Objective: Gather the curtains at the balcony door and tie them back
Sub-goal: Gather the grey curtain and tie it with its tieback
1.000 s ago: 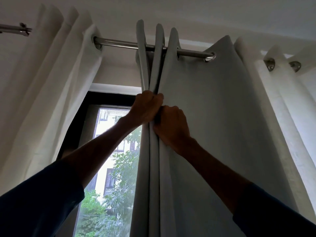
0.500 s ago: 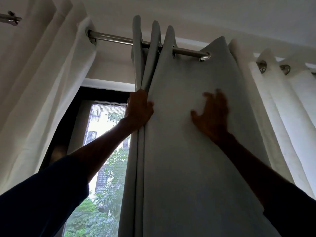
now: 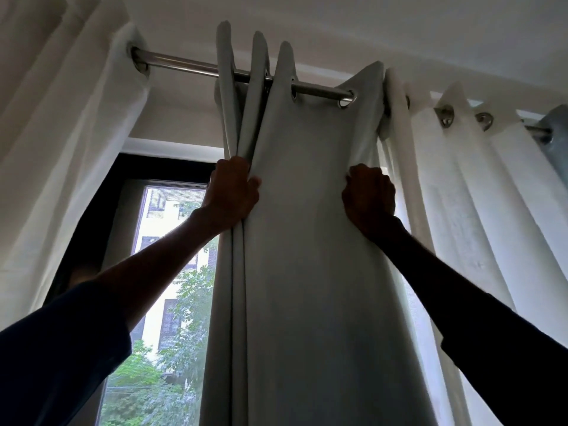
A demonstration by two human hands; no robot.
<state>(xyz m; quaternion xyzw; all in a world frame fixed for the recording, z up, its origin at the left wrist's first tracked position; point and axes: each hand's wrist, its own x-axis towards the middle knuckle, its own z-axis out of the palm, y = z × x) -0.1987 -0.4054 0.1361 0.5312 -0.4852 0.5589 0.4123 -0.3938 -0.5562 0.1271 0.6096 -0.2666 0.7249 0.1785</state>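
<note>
A grey eyelet curtain hangs from a metal rod in front of the balcony door. My left hand grips the bunched folds at its left edge, a little below the rod. My right hand grips the curtain's right fold, where it meets a sheer white curtain. Between my hands the grey cloth lies flat and wide.
A second sheer white curtain hangs at the left, pushed aside. The dark-framed door glass shows trees and a building outside. Another grey curtain shows at the far right on the rod. The ceiling is close above.
My right hand let go of the folds beside the left hand, moved right across the flat panel with fingers spread, and now grips the curtain's right fold. The left hand kept its hold.
</note>
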